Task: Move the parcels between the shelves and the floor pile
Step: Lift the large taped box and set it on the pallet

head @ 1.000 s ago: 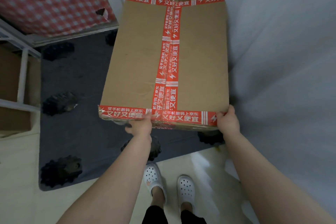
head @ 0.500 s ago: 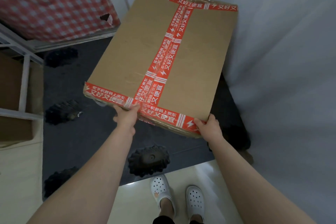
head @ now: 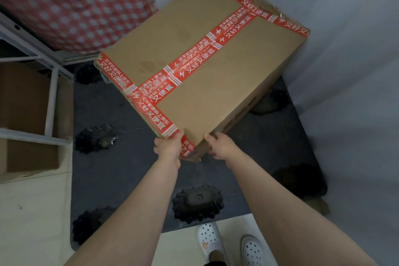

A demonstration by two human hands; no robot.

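Note:
A large brown cardboard parcel (head: pixel 194 67) sealed with red printed tape sits skewed over the dark floor pallet (head: pixel 129 170), its near corner pointing at me. My left hand (head: pixel 169 148) grips the near corner from the left, fingers curled under the taped edge. Just right of that corner, my right hand (head: pixel 222 146) holds the box's lower side edge. Whether the box rests on the pallet or hangs just above it is unclear.
A white metal shelf frame (head: pixel 50 101) stands at the left with brown boxes (head: pixel 23 119) inside. A red checked cloth (head: pixel 75 2) hangs at top left. White walls (head: pixel 345 71) close in at the right. My white shoes (head: pixel 208 242) stand at the pallet's near edge.
The parcel has turned clockwise and come lower toward the pallet. Both hands have slid together to its near corner.

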